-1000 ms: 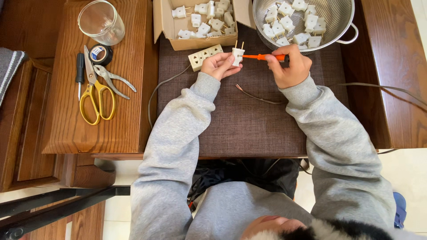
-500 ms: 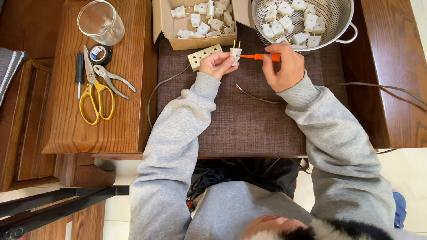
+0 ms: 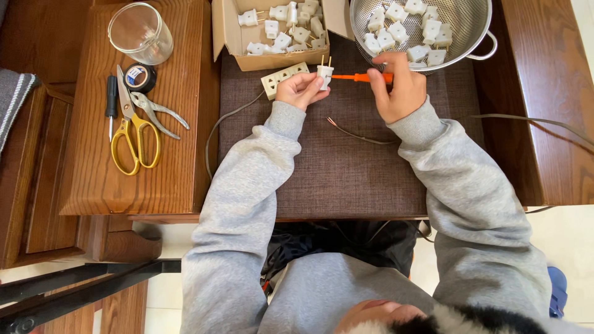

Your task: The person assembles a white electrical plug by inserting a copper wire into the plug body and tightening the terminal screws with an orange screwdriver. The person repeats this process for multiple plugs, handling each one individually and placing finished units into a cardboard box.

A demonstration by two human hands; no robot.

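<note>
- Pinching a small white plug [image 3: 324, 74] between its fingertips, our left hand [image 3: 301, 91] holds it with the two metal prongs pointing away from us.
- Our right hand [image 3: 399, 86] is closed around the orange screwdriver [image 3: 365, 78]; the handle lies inside the curled fingers and the shaft reaches sideways to the plug, where the tip touches its side.
- Just beside the left fingers, on their outer side, a cream power strip [image 3: 283, 78] lies on the brown mat [image 3: 346, 161], and its grey cable runs back toward us.
- Between the two wrists, a thin wire with a bare end [image 3: 352, 131] lies on the mat, apart from both hands.
- Beyond the left fingers stands an open cardboard box [image 3: 226, 37] with more white plugs in it.
- Beyond the right fingers, very near the knuckles, we see a metal colander [image 3: 476, 25] also holding white plugs.
- Well apart, further out from the left hand, the wooden side table [image 3: 179, 154] carries yellow scissors [image 3: 133, 133], pliers [image 3: 158, 109], a roll of black tape [image 3: 140, 77], a dark screwdriver [image 3: 111, 102] and a glass jar [image 3: 139, 31].
</note>
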